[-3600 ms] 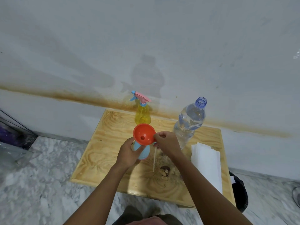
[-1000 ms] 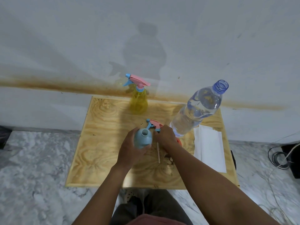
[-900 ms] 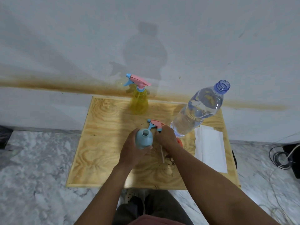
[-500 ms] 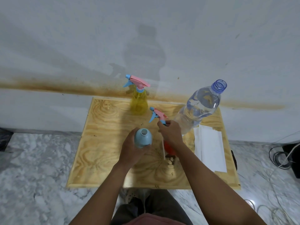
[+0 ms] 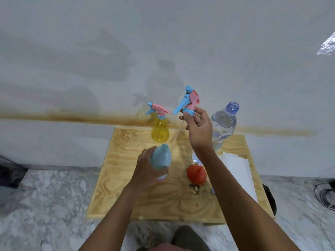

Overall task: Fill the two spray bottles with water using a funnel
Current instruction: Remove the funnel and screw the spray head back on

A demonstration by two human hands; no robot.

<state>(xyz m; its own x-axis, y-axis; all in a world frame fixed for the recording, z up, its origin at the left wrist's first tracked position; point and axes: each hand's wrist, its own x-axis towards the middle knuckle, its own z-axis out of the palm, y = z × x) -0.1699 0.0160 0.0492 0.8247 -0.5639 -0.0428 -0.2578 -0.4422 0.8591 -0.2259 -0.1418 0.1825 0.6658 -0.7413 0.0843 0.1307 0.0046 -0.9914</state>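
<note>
My left hand (image 5: 145, 173) grips the blue spray bottle (image 5: 161, 157), which is uncapped and held tilted above the wooden table (image 5: 126, 178). My right hand (image 5: 198, 126) pinches the pink and blue spray head (image 5: 189, 101) raised high, its thin dip tube (image 5: 175, 140) hanging down toward the blue bottle's mouth. The orange funnel (image 5: 196, 173) lies on the table under my right forearm. A yellow spray bottle (image 5: 160, 132) with its head on stands at the back. The clear open water bottle (image 5: 223, 125) stands behind my right hand.
A stack of white paper (image 5: 239, 171) lies on the table's right side. The wall is close behind the table. A marble floor surrounds it, with cables (image 5: 326, 195) at the right and a dark object (image 5: 10, 173) at the left.
The funnel came off the blue bottle and now lies on the table. My right hand picked up the spray head and lifted it high, the tube swinging over the blue bottle.
</note>
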